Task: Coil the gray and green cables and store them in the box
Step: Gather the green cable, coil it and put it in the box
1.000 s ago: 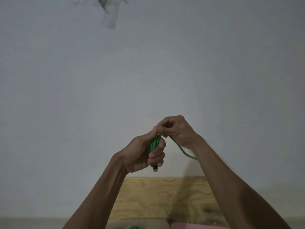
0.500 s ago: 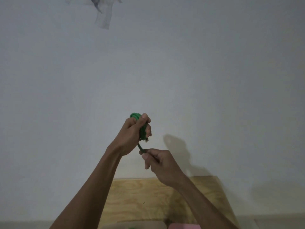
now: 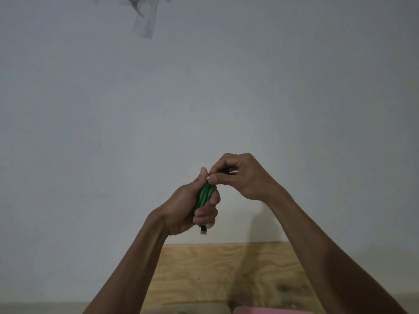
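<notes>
The green cable (image 3: 205, 194) is bunched into several tight loops inside my left hand (image 3: 189, 207), which is raised in front of the white wall. One dark plug end (image 3: 203, 230) sticks out below that fist. My right hand (image 3: 241, 176) is just above and to the right, its thumb and fingers pinching the other dark end of the cable at the top of the coil. The gray cable is out of view. At the bottom edge a beige box rim (image 3: 186, 310) shows only a sliver.
A plywood board (image 3: 226, 273) leans against the wall below my hands. A pink edge (image 3: 272, 310) lies beside the beige box at the bottom. Torn clear tape (image 3: 145, 21) hangs on the wall at the top.
My right hand, low under the coil half a second ago, has risen to the top of it. My left hand turned, so the plug end hangs below the fist again.
</notes>
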`<state>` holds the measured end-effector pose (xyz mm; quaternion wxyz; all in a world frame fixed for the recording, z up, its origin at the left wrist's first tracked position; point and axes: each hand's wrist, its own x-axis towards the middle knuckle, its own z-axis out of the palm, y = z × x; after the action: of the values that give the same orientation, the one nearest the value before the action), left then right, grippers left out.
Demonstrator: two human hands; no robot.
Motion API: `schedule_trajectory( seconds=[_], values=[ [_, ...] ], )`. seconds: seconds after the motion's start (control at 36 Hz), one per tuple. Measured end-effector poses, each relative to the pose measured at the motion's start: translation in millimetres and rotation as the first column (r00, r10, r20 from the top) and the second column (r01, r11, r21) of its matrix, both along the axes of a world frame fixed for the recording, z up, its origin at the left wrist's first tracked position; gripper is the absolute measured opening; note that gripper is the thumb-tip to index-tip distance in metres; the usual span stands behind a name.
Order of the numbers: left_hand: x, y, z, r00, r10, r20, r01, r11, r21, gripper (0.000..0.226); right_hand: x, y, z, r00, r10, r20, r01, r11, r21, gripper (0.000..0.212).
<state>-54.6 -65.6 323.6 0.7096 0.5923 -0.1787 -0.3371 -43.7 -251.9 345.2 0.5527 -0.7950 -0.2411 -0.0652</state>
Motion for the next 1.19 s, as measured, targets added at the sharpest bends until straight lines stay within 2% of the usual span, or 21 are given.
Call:
schedule_trajectory(
  seconds=[0.11,0.17,0.31,0.42,0.5,0.61,0.72,0.83,0.97,1.03,1.08,1.19],
  values=[
    [-0.8,-0.5,-1.4,0.995,-0.098,-0.035,0.09,0.98,-0.175,0.071,-7.8,16.5,-19.9,0.962,0.167,-0.214,-0.083,0.931,0.354,0.009],
    [-1.1,0.1,-0.4,0.996,-0.083,-0.022,0.079,0.983,-0.164,0.073,-13.7,24.2,-27.1,0.965,0.13,-0.226,-0.025,0.909,0.416,0.013],
    [-2.8,-1.5,5.5,0.98,0.151,0.127,-0.159,0.986,0.058,0.073,-16.5,38.6,-35.3,0.988,-0.104,-0.11,0.14,0.902,0.409,0.016],
    [-4.3,-11.6,7.2,0.906,0.355,0.23,-0.378,0.924,0.065,0.075,-14.9,44.6,-36.6,0.977,-0.195,-0.081,0.211,0.894,0.396,0.019],
    [-7.1,-21.1,3.0,0.794,0.529,0.301,-0.559,0.829,0.017,0.074,-11.3,46.7,-36.8,0.966,-0.249,-0.072,0.258,0.895,0.363,0.018],
    [-1.6,-23.9,-7.5,0.541,0.688,0.484,-0.77,0.637,-0.044,0.071,-8.5,47.7,-36.8,0.946,-0.323,-0.043,0.317,0.886,0.338,0.019],
    [0.2,-23.5,-16.6,0.436,0.674,0.596,-0.797,0.597,-0.093,0.067,-8.8,48.7,-36.5,0.941,-0.33,-0.07,0.334,0.882,0.332,0.022],
    [7.2,-26.4,-22.2,0.272,0.72,0.638,-0.886,0.446,-0.125,0.07,-9.0,56.0,-35.7,0.928,-0.367,-0.07,0.37,0.879,0.3,0.021],
    [19.9,-24.9,-25.2,0.142,0.703,0.697,-0.948,0.3,-0.109,0.07,-11.4,65.1,-36.4,0.862,-0.496,0.108,0.483,0.867,0.124,0.022],
    [24.1,-22.7,-24.0,0.112,0.726,0.678,-0.965,0.244,-0.101,0.07,-14.7,67.0,-33.6,0.866,-0.481,0.134,0.479,0.876,0.047,0.026],
    [25.1,-21.0,-20.7,0.113,0.767,0.632,-0.974,0.211,-0.082,0.067,-19.1,67.4,-30.7,0.893,-0.441,0.092,0.443,0.897,0.006,0.024],
    [21.7,-20.6,-15.3,0.134,0.833,0.537,-0.971,0.219,-0.098,0.059,-22.4,65.2,-31.9,0.908,-0.407,-0.098,0.415,0.906,0.087,0.021]
  ],
)
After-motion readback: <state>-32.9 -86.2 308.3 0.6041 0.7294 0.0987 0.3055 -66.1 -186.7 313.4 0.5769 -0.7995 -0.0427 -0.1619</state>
